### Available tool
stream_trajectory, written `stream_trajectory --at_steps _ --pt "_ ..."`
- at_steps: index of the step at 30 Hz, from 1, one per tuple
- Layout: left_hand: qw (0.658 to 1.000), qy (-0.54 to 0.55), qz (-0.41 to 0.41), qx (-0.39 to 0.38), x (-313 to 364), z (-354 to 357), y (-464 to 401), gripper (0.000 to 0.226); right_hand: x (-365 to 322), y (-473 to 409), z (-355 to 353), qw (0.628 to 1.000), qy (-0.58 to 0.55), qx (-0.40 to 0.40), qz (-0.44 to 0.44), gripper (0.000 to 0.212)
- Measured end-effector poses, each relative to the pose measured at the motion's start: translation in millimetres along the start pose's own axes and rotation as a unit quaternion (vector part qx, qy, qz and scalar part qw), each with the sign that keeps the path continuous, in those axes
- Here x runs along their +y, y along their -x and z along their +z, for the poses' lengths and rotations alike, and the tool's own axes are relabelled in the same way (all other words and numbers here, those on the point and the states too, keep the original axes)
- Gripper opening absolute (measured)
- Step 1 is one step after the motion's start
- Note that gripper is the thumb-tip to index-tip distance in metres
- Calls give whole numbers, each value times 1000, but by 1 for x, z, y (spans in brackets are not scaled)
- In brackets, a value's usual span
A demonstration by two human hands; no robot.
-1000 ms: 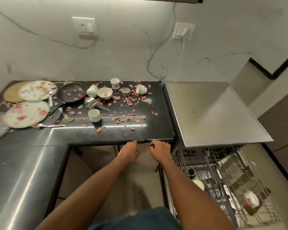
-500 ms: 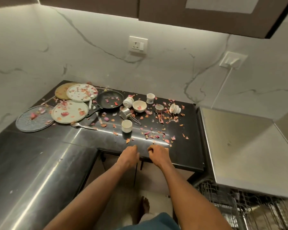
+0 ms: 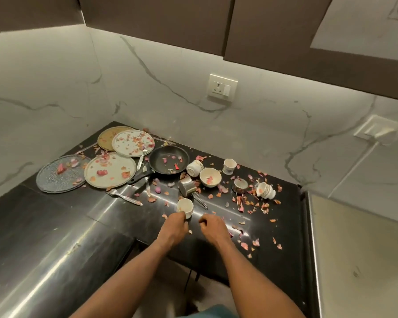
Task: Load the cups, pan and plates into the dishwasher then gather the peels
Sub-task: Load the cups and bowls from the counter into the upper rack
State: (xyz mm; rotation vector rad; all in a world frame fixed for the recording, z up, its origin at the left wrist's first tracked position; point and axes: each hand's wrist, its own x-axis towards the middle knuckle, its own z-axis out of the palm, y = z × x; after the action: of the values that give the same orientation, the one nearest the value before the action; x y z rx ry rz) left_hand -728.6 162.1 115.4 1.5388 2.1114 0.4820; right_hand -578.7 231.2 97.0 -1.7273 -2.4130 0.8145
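A person's left hand (image 3: 174, 228) reaches a small white cup (image 3: 185, 206) standing upright near the front of a black countertop (image 3: 124, 216), its fingertips at the cup's near side; whether the fingers have closed round it cannot be told from this angle. The right hand (image 3: 214, 227) hovers just beside it over the counter, fingers loosely curled and holding nothing. Behind the cup a steel measuring cup (image 3: 187, 187) lies on its side, its wire handle pointing toward the counter's front edge. Farther back sit a white bowl (image 3: 210, 177) with a pink peel inside, a tipped white cup (image 3: 194, 167), an upright paper-white cup (image 3: 229, 166), a small steel cup (image 3: 240, 186) and another white cup on its side (image 3: 265, 190). A black frying pan (image 3: 169, 159) holding a few peels rests left of these, its handle angled forward. Four plates cluster in the corner: a brown plate (image 3: 107, 138) partly under a white plate (image 3: 133, 143), a second white plate (image 3: 110, 170) in front, and a grey textured plate (image 3: 55, 177) at far left. A fork (image 3: 124, 197) lies in front of the plates, a knife (image 3: 148, 188) near the pan handle. Pink and orange peels (image 3: 246, 204) are scattered over plates and counter. A wall socket (image 3: 222, 87) is set in the marble backsplash.
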Motion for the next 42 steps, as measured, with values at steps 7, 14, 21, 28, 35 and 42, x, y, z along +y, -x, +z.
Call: stream_trajectory --at_steps 7,14,21,28,35,42 --pt "996 21 -23 83 -1 8 -33 45 8 -37 -15 990 62 -54 -113 23" --pt "997 40 -66 29 -12 20 -47 93 16 -36 -29 975 64 -89 -193 21" --pt "991 112 -77 17 -20 25 -54 98 16 -38 -21 981 -12 -76 -180 31" --pt "985 134 -99 46 -15 33 -62 79 9 -37 0 983 -103 -63 -135 46" --pt "970 165 -143 103 -4 32 -65 57 11 -39 2 980 -156 -78 -92 45" --pt "957 219 -144 120 10 37 -64 60 25 -49 3 935 -344 -71 43 29"
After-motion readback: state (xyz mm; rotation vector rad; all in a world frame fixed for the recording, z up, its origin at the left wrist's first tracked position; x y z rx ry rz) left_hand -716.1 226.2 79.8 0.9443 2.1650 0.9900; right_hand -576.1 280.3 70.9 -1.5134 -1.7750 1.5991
